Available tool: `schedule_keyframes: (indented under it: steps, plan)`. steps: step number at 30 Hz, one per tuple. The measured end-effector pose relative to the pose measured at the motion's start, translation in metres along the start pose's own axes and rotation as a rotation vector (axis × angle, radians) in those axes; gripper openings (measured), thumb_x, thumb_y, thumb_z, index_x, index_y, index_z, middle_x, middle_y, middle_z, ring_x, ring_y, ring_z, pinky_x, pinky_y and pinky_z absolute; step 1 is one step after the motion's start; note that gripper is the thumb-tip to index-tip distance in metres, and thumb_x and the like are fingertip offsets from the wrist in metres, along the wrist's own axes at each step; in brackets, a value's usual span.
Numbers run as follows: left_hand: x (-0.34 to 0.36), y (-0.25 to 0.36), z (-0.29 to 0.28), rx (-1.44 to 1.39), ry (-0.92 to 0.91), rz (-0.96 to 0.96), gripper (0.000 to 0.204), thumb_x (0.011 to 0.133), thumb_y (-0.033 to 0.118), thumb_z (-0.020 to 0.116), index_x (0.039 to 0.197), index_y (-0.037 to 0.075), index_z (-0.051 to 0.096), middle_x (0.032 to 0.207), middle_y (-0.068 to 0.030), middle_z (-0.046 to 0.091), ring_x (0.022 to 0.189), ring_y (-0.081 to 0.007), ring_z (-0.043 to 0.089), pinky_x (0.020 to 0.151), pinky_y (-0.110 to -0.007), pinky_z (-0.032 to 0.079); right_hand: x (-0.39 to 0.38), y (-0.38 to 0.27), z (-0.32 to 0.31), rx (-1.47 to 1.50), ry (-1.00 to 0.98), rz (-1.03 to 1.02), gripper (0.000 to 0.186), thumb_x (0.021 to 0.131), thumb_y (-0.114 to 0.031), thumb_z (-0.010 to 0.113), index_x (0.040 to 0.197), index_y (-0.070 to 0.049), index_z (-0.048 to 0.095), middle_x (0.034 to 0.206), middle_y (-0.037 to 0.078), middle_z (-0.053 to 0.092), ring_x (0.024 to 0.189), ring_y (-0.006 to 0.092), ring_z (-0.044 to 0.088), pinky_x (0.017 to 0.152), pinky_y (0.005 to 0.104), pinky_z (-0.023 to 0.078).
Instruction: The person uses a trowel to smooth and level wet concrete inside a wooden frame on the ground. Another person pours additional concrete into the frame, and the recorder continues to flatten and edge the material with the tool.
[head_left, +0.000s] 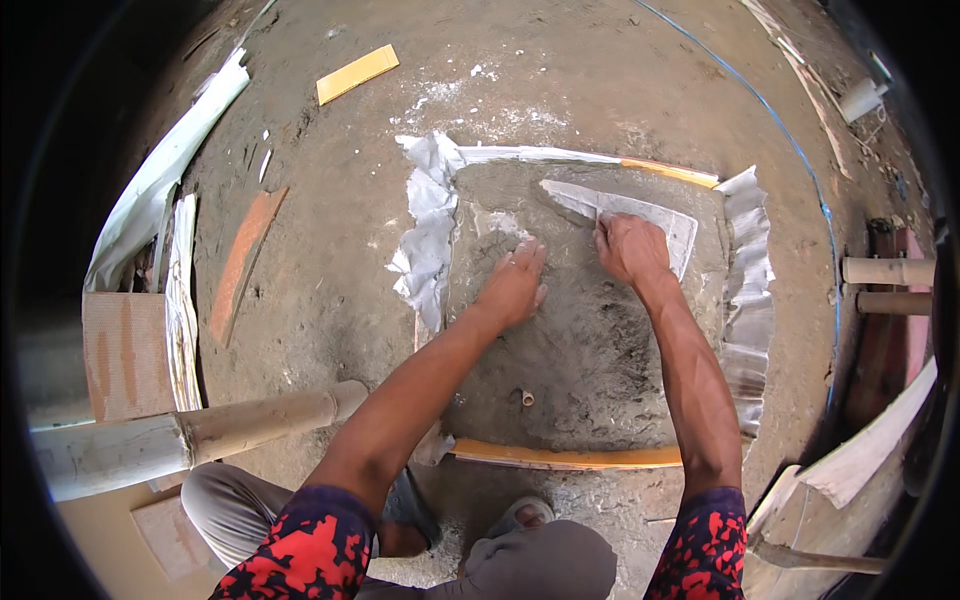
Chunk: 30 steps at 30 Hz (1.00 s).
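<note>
Wet grey cement point(580, 370) fills a rectangular form on the ground in front of me. A flat, pale, roughly triangular piece of broken tile point(665, 215) lies at its far right, its pointed end toward the left. My right hand point(632, 247) is closed on the near edge of that tile, fingertips curled against it. To the left, my left hand point(514, 283) rests its outstretched fingers on the cement beside a whitish patch point(505, 222), thumb apart, holding nothing. A short hollow tube end point(527, 398) pokes out of the cement nearer to me.
Crumpled silvery sheeting point(432, 215) lines the form's left side, more sheeting point(747, 300) its right. An orange-yellow strip point(565, 457) edges the near side. Left lie a reddish slat point(247, 265) and a bamboo pole point(260, 425). A blue cord point(770, 110) runs along the right.
</note>
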<state>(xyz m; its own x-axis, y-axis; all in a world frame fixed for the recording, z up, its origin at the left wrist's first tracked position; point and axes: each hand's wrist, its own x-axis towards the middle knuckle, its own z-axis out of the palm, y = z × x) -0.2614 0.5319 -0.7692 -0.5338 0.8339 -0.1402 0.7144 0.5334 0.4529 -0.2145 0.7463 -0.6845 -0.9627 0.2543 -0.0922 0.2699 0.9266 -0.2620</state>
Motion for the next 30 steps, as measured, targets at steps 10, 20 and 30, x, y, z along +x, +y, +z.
schedule_keyframes:
  steps: [10, 20, 30]
  plan:
    - [0.006, 0.010, -0.008, 0.000, -0.104, -0.011, 0.068, 0.087, 0.023, 0.057, 0.142, -0.005, 0.027, 0.147, -0.0276, 0.027, 0.135, -0.0401, 0.031, 0.112, -0.045, 0.025, 0.031, 0.022, 0.065, 0.334, -0.138, 0.050, 0.038, 0.090, -0.037, 0.049, 0.109, -0.008, 0.065, 0.103, 0.020, 0.066, 0.102, 0.0382, 0.060, 0.086, 0.0459, 0.047]
    - [0.002, 0.007, -0.013, -0.010, -0.149, -0.102, 0.070, 0.078, 0.008, 0.060, 0.140, -0.004, 0.029, 0.143, -0.0240, 0.038, 0.133, -0.0335, 0.037, 0.114, -0.044, 0.023, -0.080, 0.029, 0.067, 0.585, -0.103, 0.338, 0.036, 0.091, -0.032, 0.052, 0.102, -0.001, 0.066, 0.096, 0.028, 0.064, 0.094, 0.0437, 0.061, 0.082, 0.0453, 0.046]
    - [0.008, -0.002, -0.031, -0.145, -0.138, -0.108, 0.055, 0.075, -0.002, 0.051, 0.129, 0.001, 0.041, 0.120, -0.0270, 0.054, 0.112, -0.0429, 0.052, 0.096, -0.047, 0.041, -0.151, -0.007, 0.034, 0.570, -0.116, 0.068, 0.032, 0.092, -0.031, 0.053, 0.100, -0.003, 0.066, 0.086, 0.026, 0.064, 0.086, 0.0433, 0.061, 0.076, 0.0469, 0.047]
